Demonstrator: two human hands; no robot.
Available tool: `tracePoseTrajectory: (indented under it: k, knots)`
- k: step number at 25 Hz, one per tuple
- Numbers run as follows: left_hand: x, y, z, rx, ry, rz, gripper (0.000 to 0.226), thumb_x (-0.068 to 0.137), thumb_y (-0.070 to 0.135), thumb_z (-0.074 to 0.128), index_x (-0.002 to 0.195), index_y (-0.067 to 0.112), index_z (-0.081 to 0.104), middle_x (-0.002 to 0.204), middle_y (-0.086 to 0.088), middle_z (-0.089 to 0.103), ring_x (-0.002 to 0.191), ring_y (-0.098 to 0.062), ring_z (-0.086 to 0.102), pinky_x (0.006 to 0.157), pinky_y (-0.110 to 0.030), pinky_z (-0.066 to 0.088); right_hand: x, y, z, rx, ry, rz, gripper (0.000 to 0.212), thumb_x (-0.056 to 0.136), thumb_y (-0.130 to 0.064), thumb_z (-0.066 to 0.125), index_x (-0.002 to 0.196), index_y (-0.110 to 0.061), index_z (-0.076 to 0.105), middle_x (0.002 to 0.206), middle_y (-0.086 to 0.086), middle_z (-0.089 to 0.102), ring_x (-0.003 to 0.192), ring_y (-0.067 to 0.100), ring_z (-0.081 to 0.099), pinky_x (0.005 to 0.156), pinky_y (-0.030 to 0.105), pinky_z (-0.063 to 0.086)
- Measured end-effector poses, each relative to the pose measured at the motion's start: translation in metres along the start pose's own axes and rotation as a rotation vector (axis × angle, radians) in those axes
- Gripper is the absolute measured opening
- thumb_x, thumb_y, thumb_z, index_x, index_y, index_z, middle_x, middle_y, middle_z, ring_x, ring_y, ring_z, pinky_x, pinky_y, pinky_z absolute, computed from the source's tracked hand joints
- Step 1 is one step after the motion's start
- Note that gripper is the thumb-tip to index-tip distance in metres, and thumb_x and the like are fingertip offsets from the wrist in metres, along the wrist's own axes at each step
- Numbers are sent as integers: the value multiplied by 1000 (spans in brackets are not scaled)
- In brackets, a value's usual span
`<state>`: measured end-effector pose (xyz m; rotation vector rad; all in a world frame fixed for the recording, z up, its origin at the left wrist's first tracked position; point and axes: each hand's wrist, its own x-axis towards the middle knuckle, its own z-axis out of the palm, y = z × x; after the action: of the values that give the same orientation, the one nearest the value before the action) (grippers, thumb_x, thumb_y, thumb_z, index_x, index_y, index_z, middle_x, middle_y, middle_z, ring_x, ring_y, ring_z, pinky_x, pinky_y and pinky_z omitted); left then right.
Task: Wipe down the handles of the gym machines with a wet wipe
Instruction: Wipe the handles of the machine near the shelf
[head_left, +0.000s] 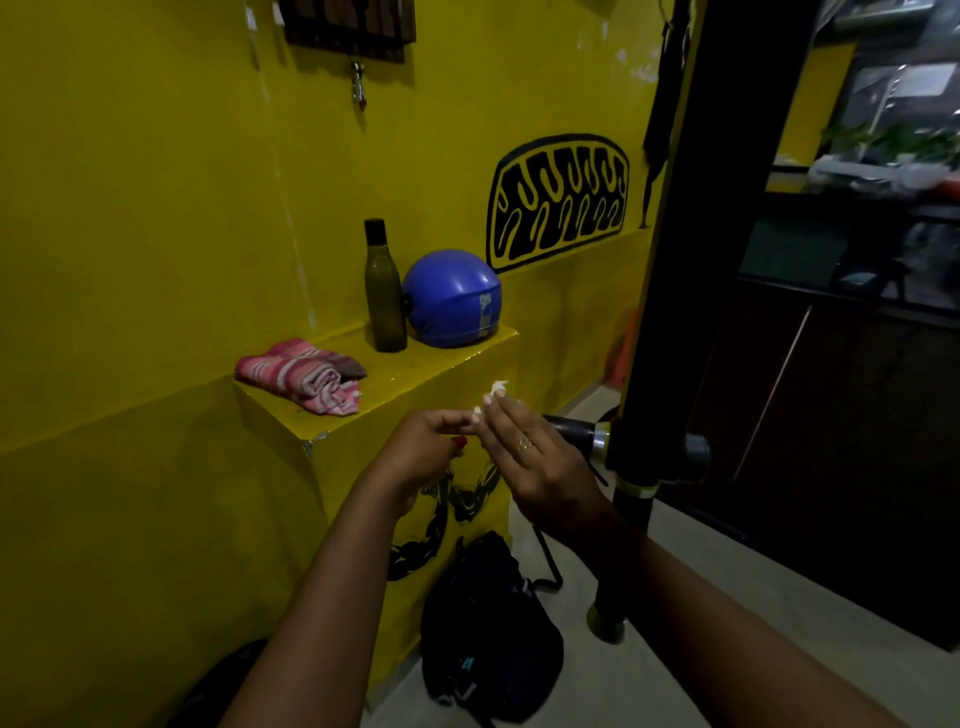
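- Our left hand (426, 447) had its fingers curled and pinched one end of the small white wet wipe (497, 387).
- Our right hand (535, 457) met it with fingers nearly straight and the wipe at their tips. The thumb was hidden, so we judged this a pinch too.
- We seemed to be opening the wipe out. It would work best spread flat, so that it wraps the whole grip instead of dabbing as a wad.
- The black handle (571, 431) lay just behind the right hand, partly hidden by it and untouched, jutting from the dark post (675, 312).
- Farther off, the yellow ledge (467, 358) carried a pink towel (306, 374), a bottle (384, 296) and a blue ball (452, 299).
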<state>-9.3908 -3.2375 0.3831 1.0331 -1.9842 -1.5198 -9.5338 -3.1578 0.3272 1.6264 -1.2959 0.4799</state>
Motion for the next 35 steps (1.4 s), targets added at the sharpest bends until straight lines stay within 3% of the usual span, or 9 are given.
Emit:
tracePoseTrajectory:
  k: [3, 7, 9, 12, 15, 24, 28, 31, 35]
  knots:
    - [4, 3, 3, -184, 55, -95, 39, 95, 0, 38, 106, 17, 71, 95, -3, 70, 87, -18, 64, 79, -38, 47, 10, -1, -2, 45, -77, -63, 31, 96, -3, 45, 119, 4, 64, 124, 22, 61, 121, 36, 55, 104, 43, 42]
    - [12, 7, 8, -391, 163, -286, 33, 95, 9, 33, 85, 10, 64, 75, -10, 55, 70, -25, 55, 68, -39, 48, 76, -6, -14, 23, -762, -81, 26, 94, -24, 48, 110, -11, 63, 111, 9, 60, 107, 25, 52, 89, 36, 42]
    - [12, 7, 11, -300, 209, -307, 30, 93, 10, 34, 77, 10, 59, 79, -13, 56, 70, -26, 56, 68, -38, 43, 88, -2, -16, 21, -881, -176, 26, 98, -22, 44, 112, -10, 63, 115, 9, 60, 107, 24, 51, 87, 35, 41]
    - [9, 9, 13, -250, 225, -234, 22, 94, 12, 42, 90, 12, 64, 90, -11, 63, 76, -26, 58, 67, -33, 41, 54, 5, -9, 48, -531, -269, 31, 94, -14, 43, 102, -6, 72, 111, 15, 65, 105, 29, 59, 92, 39, 46]
    - [8, 18, 15, -228, 193, -23, 27, 93, 10, 51, 111, 21, 67, 108, -2, 68, 95, -22, 64, 74, -31, 45, -3, 8, -16, 48, -174, 18, 33, 100, -10, 41, 118, 4, 65, 124, 25, 61, 120, 36, 56, 101, 45, 45]
    - [13, 25, 47, 504, 20, 448, 31, 100, 34, 45, 104, 19, 72, 98, -6, 70, 93, -21, 63, 83, -44, 49, -68, 0, -38, -151, -87, 298, 30, 100, -7, 46, 124, -2, 63, 130, 14, 61, 104, 35, 64, 86, 46, 50]
    - [14, 32, 56, 798, -21, 527, 32, 101, 41, 37, 121, 37, 62, 121, 6, 65, 131, -17, 46, 114, -57, 17, -111, 5, -43, 293, -187, 546, 48, 75, -76, 53, 107, -41, 62, 109, -24, 65, 112, 10, 60, 100, 30, 47]
    - [6, 40, 71, 858, -100, 539, 39, 99, 34, 47, 138, 37, 46, 136, 14, 55, 135, -9, 40, 114, -58, -14, -109, 1, -61, 391, -51, 682, 39, 93, -50, 55, 103, -14, 69, 96, -8, 73, 85, 16, 68, 76, 30, 54]
    - [7, 43, 85, 980, -129, 538, 60, 87, 48, 61, 141, 38, 37, 137, 11, 54, 133, -18, 40, 116, -54, 3, -113, -17, -56, 284, 252, 574, 26, 100, -12, 51, 120, 4, 54, 103, 17, 60, 81, 35, 62, 71, 37, 51]
